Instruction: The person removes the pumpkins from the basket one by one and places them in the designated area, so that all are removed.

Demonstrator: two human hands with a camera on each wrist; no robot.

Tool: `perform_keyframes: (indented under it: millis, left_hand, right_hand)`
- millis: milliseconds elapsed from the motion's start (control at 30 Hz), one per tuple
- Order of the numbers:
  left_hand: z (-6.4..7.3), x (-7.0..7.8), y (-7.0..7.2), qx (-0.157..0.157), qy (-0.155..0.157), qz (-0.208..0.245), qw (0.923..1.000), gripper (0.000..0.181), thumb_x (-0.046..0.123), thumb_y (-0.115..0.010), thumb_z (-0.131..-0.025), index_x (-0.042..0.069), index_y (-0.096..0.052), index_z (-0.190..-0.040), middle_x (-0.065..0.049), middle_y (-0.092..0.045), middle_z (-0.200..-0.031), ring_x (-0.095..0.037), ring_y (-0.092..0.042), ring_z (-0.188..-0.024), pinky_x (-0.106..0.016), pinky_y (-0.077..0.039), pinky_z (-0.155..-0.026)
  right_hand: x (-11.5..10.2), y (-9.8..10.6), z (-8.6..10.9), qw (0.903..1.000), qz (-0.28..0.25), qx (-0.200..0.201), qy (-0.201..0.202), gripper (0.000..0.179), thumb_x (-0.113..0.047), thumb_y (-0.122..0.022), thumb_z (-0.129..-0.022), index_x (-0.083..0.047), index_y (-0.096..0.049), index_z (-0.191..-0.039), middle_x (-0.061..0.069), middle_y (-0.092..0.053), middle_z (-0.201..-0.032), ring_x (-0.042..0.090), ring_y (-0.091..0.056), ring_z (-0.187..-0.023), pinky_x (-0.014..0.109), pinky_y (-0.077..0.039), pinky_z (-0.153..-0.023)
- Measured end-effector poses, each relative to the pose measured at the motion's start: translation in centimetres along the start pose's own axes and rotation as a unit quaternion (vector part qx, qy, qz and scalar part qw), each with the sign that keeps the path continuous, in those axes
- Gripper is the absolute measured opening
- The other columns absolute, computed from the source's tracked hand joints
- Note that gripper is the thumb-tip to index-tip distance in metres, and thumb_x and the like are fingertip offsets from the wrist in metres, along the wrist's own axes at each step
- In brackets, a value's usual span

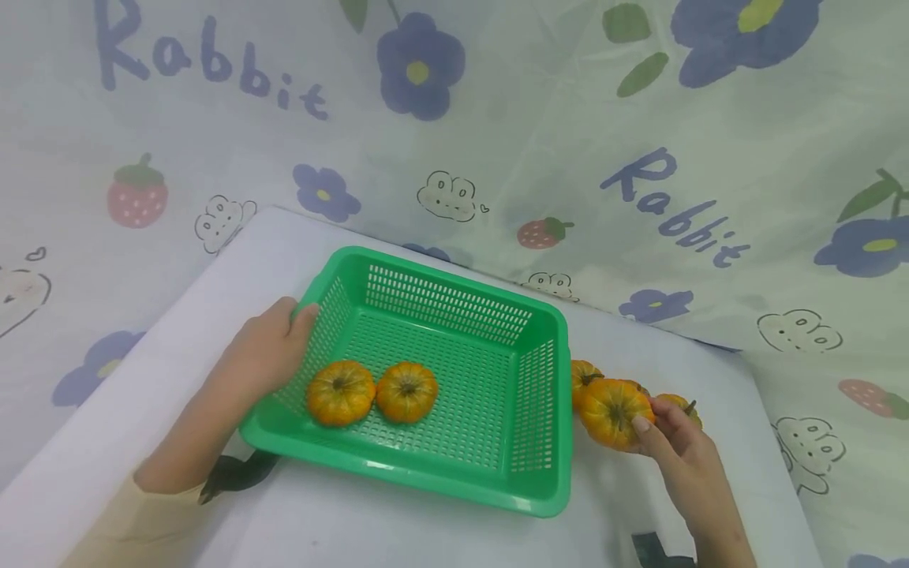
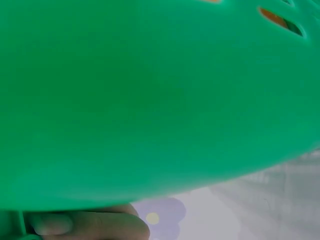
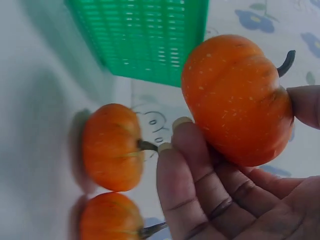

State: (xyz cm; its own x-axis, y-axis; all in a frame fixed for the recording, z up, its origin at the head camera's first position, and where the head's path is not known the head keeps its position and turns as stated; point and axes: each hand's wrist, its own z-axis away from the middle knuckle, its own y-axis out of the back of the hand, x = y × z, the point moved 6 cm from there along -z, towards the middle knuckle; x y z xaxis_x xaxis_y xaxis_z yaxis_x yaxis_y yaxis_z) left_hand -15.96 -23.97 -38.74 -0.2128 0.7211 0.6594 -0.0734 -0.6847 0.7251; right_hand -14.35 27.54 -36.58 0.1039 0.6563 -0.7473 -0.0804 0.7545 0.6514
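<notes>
Basket of green perforated plastic (image 1: 469, 386) has its left edge gripped by the left hand (image 1: 266, 347), the right hand (image 1: 687, 457) pinching a ribbed orange pumpkin (image 1: 612, 414) outside.

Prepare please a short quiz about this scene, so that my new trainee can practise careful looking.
1. How many pumpkins lie inside the green basket?

2. True or false: the left hand grips the side of the basket.

3. Choose one. In the head view, the held pumpkin in the right hand is:
A) over the middle of the basket
B) to the right of the basket
C) to the left of the basket

Key:
1. Two, side by side.
2. True.
3. B.
</notes>
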Motion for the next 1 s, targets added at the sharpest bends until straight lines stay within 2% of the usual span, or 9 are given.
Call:
perform_keyframes:
  millis: [33, 133, 200, 267, 467, 767, 1000]
  left_hand:
    - [0.0, 0.0, 0.0, 0.001, -0.002, -0.001, 1.0000, 0.055, 0.047, -0.022, -0.114, -0.002, -0.047, -0.115, -0.016, -0.054, -0.086, -0.032, -0.055, -0.077, -0.041, -0.049, -0.063]
    - [0.1, 0.1, 0.1, 0.002, -0.005, -0.002, 1.0000, 0.056, 0.048, -0.022, -0.114, -0.002, -0.047, -0.115, -0.016, -0.054, -0.087, -0.032, -0.055, -0.078, -0.041, -0.049, -0.064]
    - [0.1, 0.2, 0.2, 0.004, -0.006, -0.002, 1.0000, 0.056, 0.048, -0.022, -0.114, -0.001, -0.047, -0.114, -0.016, -0.053, -0.086, -0.032, -0.055, -0.078, -0.041, -0.049, -0.064]
    - [0.1, 0.1, 0.2, 0.003, -0.006, 0.001, 1.0000, 0.056, 0.049, -0.021, -0.113, -0.001, -0.047, -0.112, -0.015, -0.053, -0.085, -0.031, -0.055, -0.077, -0.040, -0.049, -0.063]
    - [0.1, 0.0, 0.0, -0.005, -0.007, 0.008, 0.9999, 0.056, 0.050, -0.020, -0.113, 0.001, -0.047, -0.109, -0.013, -0.052, -0.083, -0.029, -0.054, -0.073, -0.037, -0.049, -0.059]
    - [0.2, 0.2, 0.0, -0.005, -0.008, 0.016, 0.9998, 0.056, 0.049, -0.021, -0.113, 0.000, -0.047, -0.111, -0.014, -0.054, -0.085, -0.029, -0.055, -0.074, -0.037, -0.049, -0.060]
    - [0.1, 0.1, 0.0, -0.004, -0.008, 0.014, 0.9999, 0.055, 0.049, -0.020, -0.113, 0.001, -0.046, -0.109, -0.013, -0.051, -0.082, -0.029, -0.054, -0.073, -0.037, -0.048, -0.059]
  right_hand:
    - [0.4, -0.2, 0.1, 0.9998, 0.002, -0.007, -0.016, 0.055, -0.038, -0.052, -0.111, 0.003, -0.045, -0.148, 0.025, -0.057, -0.143, 0.000, -0.063, -0.100, 0.014, -0.052, -0.083]
    - [1.4, -0.8, 0.0, 0.9978, 0.022, -0.029, -0.056, 0.062, -0.042, -0.050, -0.111, 0.005, -0.042, -0.151, 0.028, -0.057, -0.144, 0.007, -0.068, -0.093, 0.030, -0.057, -0.092]
    - [1.7, -1.3, -0.1, 0.9968, 0.031, -0.041, -0.060, 0.063, -0.042, -0.050, -0.111, 0.006, -0.043, -0.151, 0.028, -0.058, -0.142, 0.016, -0.071, -0.090, 0.045, -0.056, -0.098]
    - [1.8, -1.7, -0.3, 0.9955, 0.046, -0.054, -0.063, 0.063, -0.042, -0.052, -0.111, 0.006, -0.044, -0.150, 0.027, -0.061, -0.140, 0.019, -0.072, -0.090, 0.057, -0.053, -0.100]
    - [2.1, -2.6, -0.6, 0.9938, 0.050, -0.079, -0.061, 0.054, -0.039, -0.056, -0.109, 0.001, -0.053, -0.146, 0.016, -0.068, -0.129, 0.020, -0.070, -0.087, 0.051, -0.057, -0.090]
    - [3.1, -3.4, -1.2, 0.9918, 0.054, -0.097, -0.063, 0.058, -0.043, -0.061, -0.106, 0.000, -0.053, -0.144, 0.013, -0.070, -0.124, 0.020, -0.068, -0.084, 0.037, -0.058, -0.081]
    - [3.9, -3.6, -1.6, 0.9907, 0.065, -0.103, -0.060, 0.058, -0.045, -0.063, -0.105, 0.001, -0.057, -0.139, 0.006, -0.074, -0.107, 0.020, -0.067, -0.080, 0.037, -0.055, -0.076]
